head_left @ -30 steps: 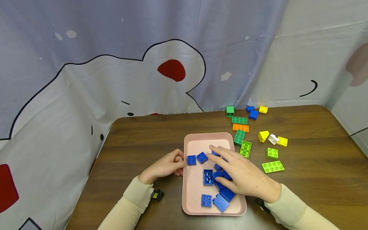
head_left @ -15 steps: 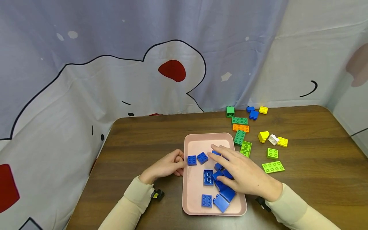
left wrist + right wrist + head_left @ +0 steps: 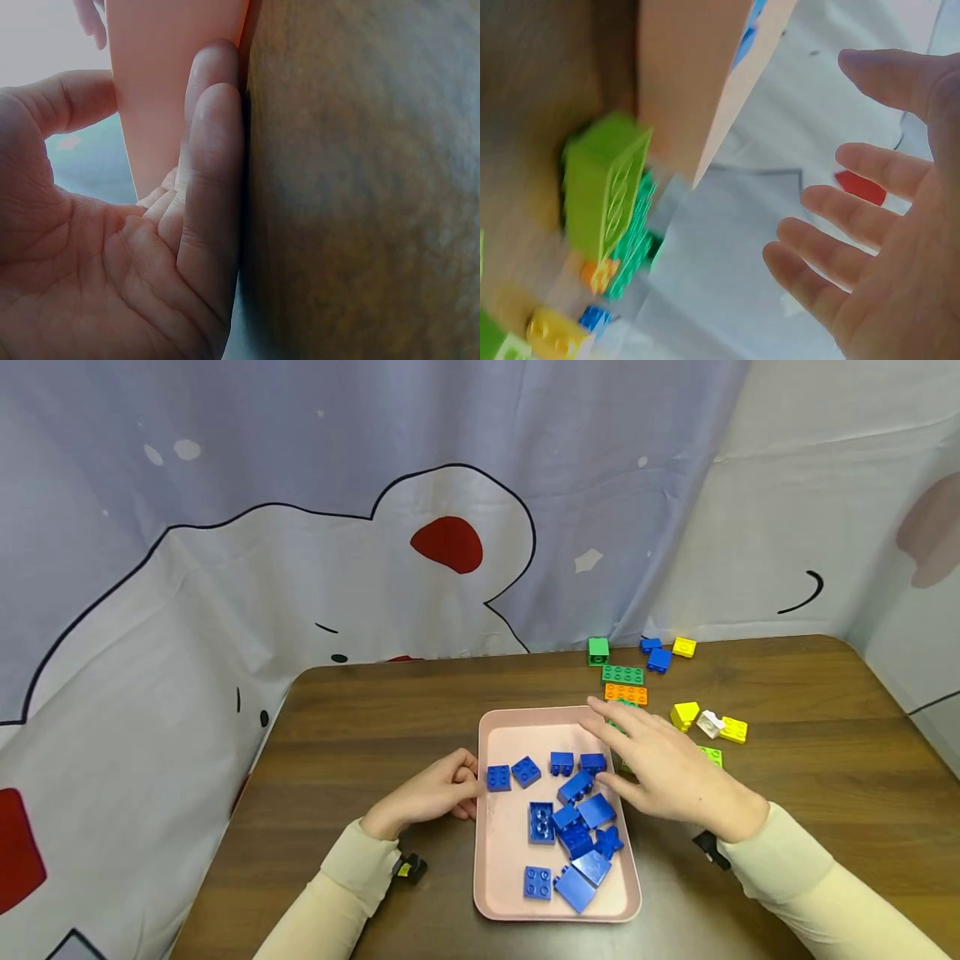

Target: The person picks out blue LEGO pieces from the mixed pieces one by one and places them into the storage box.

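On the wooden table lies a pink tray (image 3: 504, 860) with several blue toy bricks (image 3: 542, 822) in it, most of them bunched toward its right side. A blue star-shaped piece (image 3: 608, 842) is among them. My left hand (image 3: 431, 789) holds the tray's left side, and in the left wrist view the thumb (image 3: 90, 97) meets the rim while the fingers lie along the outer wall (image 3: 154, 90). My right hand (image 3: 667, 760) hovers over the tray's right edge with fingers spread and nothing in it, partly hiding green bricks behind it.
Right of the tray, a green brick (image 3: 622, 674), an orange brick (image 3: 626, 694) and other green ones form a line. Farther right lie yellow bricks (image 3: 684, 716), a white piece (image 3: 710, 723) and a lime brick (image 3: 711, 755). Two blue bricks (image 3: 659, 660) sit near the back edge.
My right hand has lifted away from the blue bricks and moved right and back, uncovering them and now covering part of the green bricks. My left hand and the tray stay put.
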A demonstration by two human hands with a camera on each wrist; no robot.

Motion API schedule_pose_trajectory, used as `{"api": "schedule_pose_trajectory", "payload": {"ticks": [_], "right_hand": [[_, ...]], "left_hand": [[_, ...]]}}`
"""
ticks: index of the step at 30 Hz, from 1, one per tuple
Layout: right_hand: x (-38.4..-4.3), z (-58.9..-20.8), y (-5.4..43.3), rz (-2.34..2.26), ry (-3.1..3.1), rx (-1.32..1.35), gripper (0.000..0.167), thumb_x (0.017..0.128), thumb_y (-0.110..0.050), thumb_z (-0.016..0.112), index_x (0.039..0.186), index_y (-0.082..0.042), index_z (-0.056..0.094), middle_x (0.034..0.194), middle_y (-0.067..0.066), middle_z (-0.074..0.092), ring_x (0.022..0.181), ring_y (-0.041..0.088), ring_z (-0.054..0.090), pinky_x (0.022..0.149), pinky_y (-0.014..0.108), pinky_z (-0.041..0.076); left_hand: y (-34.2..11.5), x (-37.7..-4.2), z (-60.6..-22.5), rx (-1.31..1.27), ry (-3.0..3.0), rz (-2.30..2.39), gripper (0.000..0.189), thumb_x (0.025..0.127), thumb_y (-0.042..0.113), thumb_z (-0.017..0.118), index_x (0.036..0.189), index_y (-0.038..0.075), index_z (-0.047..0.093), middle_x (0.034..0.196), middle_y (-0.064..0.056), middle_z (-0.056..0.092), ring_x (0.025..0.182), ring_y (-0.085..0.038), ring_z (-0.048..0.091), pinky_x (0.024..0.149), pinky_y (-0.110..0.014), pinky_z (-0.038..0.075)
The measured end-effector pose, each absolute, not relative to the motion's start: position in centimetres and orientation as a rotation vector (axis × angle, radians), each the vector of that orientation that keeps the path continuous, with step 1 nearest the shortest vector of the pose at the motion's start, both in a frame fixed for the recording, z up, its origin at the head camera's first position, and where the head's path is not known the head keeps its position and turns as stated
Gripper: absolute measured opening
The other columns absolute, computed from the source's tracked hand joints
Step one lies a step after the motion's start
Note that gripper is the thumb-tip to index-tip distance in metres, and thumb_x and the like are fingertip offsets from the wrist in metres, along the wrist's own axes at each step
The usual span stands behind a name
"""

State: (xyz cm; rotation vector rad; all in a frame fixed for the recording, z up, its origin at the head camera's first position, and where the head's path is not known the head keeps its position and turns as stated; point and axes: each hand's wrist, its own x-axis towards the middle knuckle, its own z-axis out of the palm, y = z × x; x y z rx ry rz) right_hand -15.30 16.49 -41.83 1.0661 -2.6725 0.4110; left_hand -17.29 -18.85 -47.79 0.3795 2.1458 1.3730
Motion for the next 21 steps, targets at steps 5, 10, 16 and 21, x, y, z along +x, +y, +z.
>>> {"api": "schedule_pose_trajectory", "payload": {"ticks": [5,10,16,21], "right_hand": [[-17.5,-41.6,18.3,0.373,-2.719,0.999,0.069,0.089,-0.028,0.081,0.148,-0.006,0.053,0.156,0.021,0.048,0.138,0.043,0.052,0.107,0.064,0.047],[-19.4,-41.3,19.6,0.356,-2.755,0.969,0.068,0.088,-0.026,0.081,0.147,-0.003,0.054,0.154,0.023,0.049,0.136,0.045,0.053,0.108,0.064,0.046],[-22.0,-40.8,21.2,0.330,-2.829,0.912,0.065,0.089,-0.027,0.081,0.144,-0.001,0.056,0.151,0.027,0.051,0.134,0.048,0.054,0.109,0.065,0.045],[-24.5,-40.6,22.6,0.328,-2.914,0.824,0.062,0.091,-0.025,0.077,0.143,0.001,0.056,0.148,0.028,0.053,0.131,0.050,0.055,0.109,0.064,0.044]], "left_hand": [[-18.9,-17.4,-47.9,0.391,2.146,1.370,0.026,0.100,0.016,0.060,0.118,0.000,0.050,0.084,-0.006,0.069,0.074,-0.016,0.073,0.067,-0.032,0.062],[-18.9,-17.3,-47.9,0.401,2.141,1.376,0.028,0.100,0.015,0.060,0.118,-0.002,0.050,0.084,-0.009,0.069,0.073,-0.016,0.073,0.067,-0.032,0.061],[-18.8,-17.3,-47.9,0.392,2.139,1.385,0.026,0.099,0.014,0.060,0.117,-0.002,0.050,0.082,-0.006,0.067,0.070,-0.014,0.070,0.065,-0.030,0.061],[-18.7,-17.3,-47.9,0.388,2.131,1.394,0.026,0.099,0.014,0.060,0.117,-0.002,0.050,0.081,-0.006,0.067,0.068,-0.015,0.070,0.065,-0.030,0.061]]}}
